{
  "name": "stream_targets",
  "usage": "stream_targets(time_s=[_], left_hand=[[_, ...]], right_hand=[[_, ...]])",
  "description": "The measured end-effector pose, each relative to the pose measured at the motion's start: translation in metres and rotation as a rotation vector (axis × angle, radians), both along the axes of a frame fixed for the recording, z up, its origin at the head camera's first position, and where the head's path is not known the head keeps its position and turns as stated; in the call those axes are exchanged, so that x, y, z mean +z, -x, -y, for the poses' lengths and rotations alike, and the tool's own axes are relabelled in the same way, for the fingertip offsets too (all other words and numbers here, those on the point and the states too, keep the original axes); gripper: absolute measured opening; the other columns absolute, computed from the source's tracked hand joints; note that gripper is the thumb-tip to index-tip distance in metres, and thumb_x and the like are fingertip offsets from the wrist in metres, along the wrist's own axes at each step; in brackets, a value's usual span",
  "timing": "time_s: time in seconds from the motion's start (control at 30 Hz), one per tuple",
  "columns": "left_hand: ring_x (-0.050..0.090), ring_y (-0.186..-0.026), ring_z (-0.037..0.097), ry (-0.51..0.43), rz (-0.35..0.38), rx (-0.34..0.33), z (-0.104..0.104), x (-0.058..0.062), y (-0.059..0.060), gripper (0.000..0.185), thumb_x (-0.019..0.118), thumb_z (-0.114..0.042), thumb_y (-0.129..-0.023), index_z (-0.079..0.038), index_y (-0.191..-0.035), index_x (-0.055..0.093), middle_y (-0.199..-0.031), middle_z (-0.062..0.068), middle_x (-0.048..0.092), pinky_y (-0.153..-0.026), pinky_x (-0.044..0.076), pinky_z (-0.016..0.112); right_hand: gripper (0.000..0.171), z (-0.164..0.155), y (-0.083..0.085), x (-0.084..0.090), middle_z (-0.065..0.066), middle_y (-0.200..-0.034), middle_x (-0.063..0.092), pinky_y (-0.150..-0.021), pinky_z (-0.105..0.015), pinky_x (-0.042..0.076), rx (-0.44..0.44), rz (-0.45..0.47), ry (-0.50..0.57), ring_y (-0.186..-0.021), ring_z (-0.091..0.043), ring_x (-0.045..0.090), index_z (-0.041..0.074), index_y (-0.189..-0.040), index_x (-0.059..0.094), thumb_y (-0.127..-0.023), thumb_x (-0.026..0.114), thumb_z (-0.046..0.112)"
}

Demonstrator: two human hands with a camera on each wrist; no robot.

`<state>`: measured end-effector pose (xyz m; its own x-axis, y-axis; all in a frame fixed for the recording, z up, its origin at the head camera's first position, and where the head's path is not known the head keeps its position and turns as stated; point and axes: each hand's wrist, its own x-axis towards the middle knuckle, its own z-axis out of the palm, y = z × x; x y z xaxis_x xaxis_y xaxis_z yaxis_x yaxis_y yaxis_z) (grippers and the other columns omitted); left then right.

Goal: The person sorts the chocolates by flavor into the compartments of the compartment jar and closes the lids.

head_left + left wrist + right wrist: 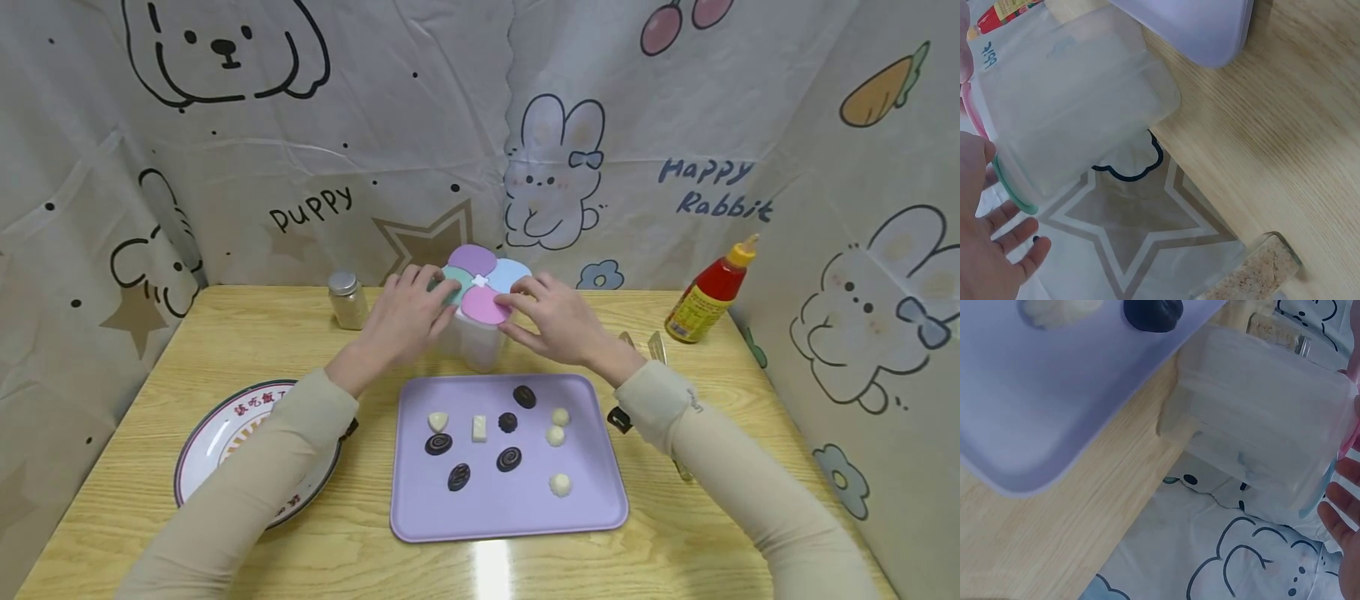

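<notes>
A translucent canister [480, 343] stands behind the tray, topped by a lid [480, 281] with purple, blue, pink and green petals. My left hand [408, 307] pinches the lid's edge at the green petal [1015, 187], its other fingers spread loosely. From the right, my right hand [558, 321] pinches the lid at the pink petal [483, 306], index finger on top and thumb lower at the side. The lid sits on the canister. What the canister holds cannot be made out.
In front lies a purple tray [525, 512] with several dark and white chocolates. A plate [206, 446] is at left, partly under my left sleeve. A silver-capped jar [348, 302] and a red sauce bottle [708, 296] stand at the back. Metal tongs [658, 348] lie under my right forearm.
</notes>
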<state>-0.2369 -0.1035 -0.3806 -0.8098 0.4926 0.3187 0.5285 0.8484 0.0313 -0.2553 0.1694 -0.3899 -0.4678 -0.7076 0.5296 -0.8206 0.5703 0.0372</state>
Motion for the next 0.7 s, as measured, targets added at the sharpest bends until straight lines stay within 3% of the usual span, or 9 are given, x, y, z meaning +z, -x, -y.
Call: stream_targets(time_s=[0.33, 0.7], left_hand=[[0.058, -0.122, 0.035, -0.079, -0.001, -0.109, 0.004, -0.005, 0.006, 0.036, 0.056, -0.036, -0.108, -0.017, -0.138, 0.065, -0.137, 0.015, 0.061, -0.098, 0.051, 0.048], [0.058, -0.128, 0.036, -0.087, -0.006, -0.105, 0.005, -0.004, 0.004, 0.035, 0.057, -0.037, -0.109, -0.019, -0.137, 0.066, -0.138, 0.013, 0.062, -0.102, 0.051, 0.049]], right_hand=[[0.037, 0.008, 0.013, 0.004, -0.009, -0.116, 0.074, -0.09, -0.039, 0.06, 0.127, -0.035, -0.029, -0.104, -0.026, 0.07, 0.011, -0.116, 0.075, -0.09, 0.081, 0.038], [0.028, 0.013, 0.02, 0.004, -0.006, -0.11, 0.076, -0.076, -0.032, 0.059, 0.199, -0.087, -0.037, -0.097, -0.023, 0.068, 0.013, -0.11, 0.075, -0.09, 0.08, 0.033]])
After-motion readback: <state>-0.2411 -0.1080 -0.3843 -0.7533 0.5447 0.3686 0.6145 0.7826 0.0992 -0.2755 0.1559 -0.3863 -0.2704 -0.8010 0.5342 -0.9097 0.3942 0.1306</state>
